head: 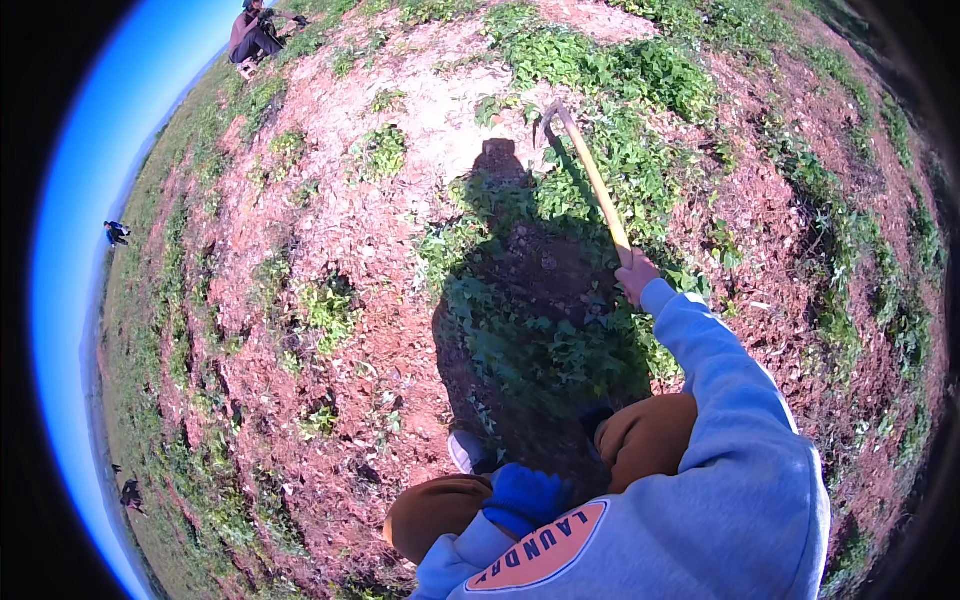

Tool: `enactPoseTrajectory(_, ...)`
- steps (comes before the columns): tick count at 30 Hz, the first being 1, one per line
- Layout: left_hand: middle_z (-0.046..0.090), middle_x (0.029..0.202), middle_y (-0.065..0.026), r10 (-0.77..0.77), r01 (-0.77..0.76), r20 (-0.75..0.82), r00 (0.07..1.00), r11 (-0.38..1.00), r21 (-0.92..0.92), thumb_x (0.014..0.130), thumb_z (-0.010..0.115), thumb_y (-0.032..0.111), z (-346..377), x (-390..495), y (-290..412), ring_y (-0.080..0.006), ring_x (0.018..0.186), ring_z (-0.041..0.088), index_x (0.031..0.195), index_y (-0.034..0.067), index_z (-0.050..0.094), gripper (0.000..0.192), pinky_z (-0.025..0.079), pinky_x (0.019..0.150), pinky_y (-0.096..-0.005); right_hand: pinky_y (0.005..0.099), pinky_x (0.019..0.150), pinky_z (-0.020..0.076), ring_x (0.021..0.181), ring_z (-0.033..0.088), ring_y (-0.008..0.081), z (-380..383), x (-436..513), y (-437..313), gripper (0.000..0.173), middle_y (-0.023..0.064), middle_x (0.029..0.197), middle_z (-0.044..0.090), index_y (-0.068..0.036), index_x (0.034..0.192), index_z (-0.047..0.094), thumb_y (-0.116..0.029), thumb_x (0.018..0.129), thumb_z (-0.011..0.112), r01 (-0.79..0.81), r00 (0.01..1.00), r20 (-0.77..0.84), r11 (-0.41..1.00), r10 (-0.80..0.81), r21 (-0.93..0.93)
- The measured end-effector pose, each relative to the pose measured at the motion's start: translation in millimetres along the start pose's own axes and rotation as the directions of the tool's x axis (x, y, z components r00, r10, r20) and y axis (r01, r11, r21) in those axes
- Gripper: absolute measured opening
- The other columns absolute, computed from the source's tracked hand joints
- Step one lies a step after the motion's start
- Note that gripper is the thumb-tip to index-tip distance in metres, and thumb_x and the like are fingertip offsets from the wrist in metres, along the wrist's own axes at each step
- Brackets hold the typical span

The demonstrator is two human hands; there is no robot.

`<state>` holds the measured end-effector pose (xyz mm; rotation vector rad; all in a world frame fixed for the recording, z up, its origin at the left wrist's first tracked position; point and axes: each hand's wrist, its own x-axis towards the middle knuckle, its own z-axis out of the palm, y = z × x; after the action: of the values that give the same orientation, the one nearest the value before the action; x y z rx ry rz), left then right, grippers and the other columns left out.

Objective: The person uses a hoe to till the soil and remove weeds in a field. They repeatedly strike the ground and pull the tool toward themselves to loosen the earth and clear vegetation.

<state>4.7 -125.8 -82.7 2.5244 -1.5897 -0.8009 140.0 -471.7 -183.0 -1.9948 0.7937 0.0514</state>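
Note:
My bare right hand (pixel 638 276) grips the lower end of a yellowish wooden handle, part of a hoe-like tool (pixel 596 184) held out in front of me. Its dark curved metal head (pixel 553 118) points down at the leafy ground; whether the tip touches the soil I cannot tell. My left hand (pixel 527 495), in a blue knitted glove, rests low between my bent knees. Its fingers are partly hidden, and nothing shows in it. Green leafy vines (pixel 555 345) lie before me, mostly under my own shadow.
Reddish, cloddy soil (pixel 397 300) with scattered vine clumps (pixel 330 315) surrounds me. A shoe (pixel 466 451) shows beside the vines. A person (pixel 259 34) sits on a low stool at the far upper left. Another person (pixel 116 232) is far off at left, and a dark figure (pixel 132 495) is lower down.

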Motion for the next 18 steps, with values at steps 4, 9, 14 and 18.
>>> enactPoseTrajectory(4,0.056,0.053,-0.0079,-0.028,0.028,-0.012,1.0,1.0,-0.003,0.076,0.045,0.031,-2.9,5.9,8.5,-0.0252,0.047,0.055,0.068,0.017,0.057,0.02,0.039,0.041,-0.0391,0.03,0.035,0.0379,0.04,0.045,0.0145,-1.3,-1.3,10.0,0.014,0.0052,0.056,0.046,-0.005,0.082,0.044,-0.011,0.072,0.053,-0.203,0.961,0.265,0.853,0.079,0.481)
enactPoseTrajectory(9,0.059,0.063,-0.0115,-0.183,0.179,0.075,0.98,0.982,0.053,0.077,0.041,0.035,-6.0,28.3,-0.1,-0.0311,0.056,0.058,0.076,0.016,0.058,0.026,0.044,0.05,-0.0426,0.0282,0.038,0.0361,0.043,0.041,0.0129,0.8,-2.7,-11.6,0.009,0.0016,0.056,0.042,-0.007,0.07,0.045,-0.01,0.076,0.052,-0.218,0.944,0.319,0.562,-0.085,0.798)
enactPoseTrajectory(14,0.058,0.089,-0.0201,-0.372,0.306,-0.163,0.914,0.894,-0.326,0.081,0.034,0.037,-5.1,102.2,-6.1,-0.0387,0.087,0.052,0.089,0.01,0.058,0.038,0.042,0.074,-0.0447,0.0277,0.035,0.0359,0.041,0.042,0.0113,-80.8,-60.0,-43.4,0.022,0.0011,0.056,0.043,-0.012,0.089,0.041,-0.004,0.073,0.055,-0.126,0.948,0.254,0.509,-0.19,0.851)
enactPoseTrajectory(18,0.054,0.1,-0.0232,-0.358,0.264,-0.177,0.917,0.875,-0.406,0.082,0.029,0.043,103.6,203.4,-42.1,-0.04,0.096,0.049,0.1,0.014,0.056,0.044,0.041,0.081,-0.0436,0.0232,0.032,0.0361,0.038,0.042,0.0085,-141.7,-125.5,-59.9,0.031,-0.001,0.054,0.043,-0.011,0.101,0.041,-0.006,0.074,0.055,0.137,0.954,0.078,0.656,-0.288,0.742)
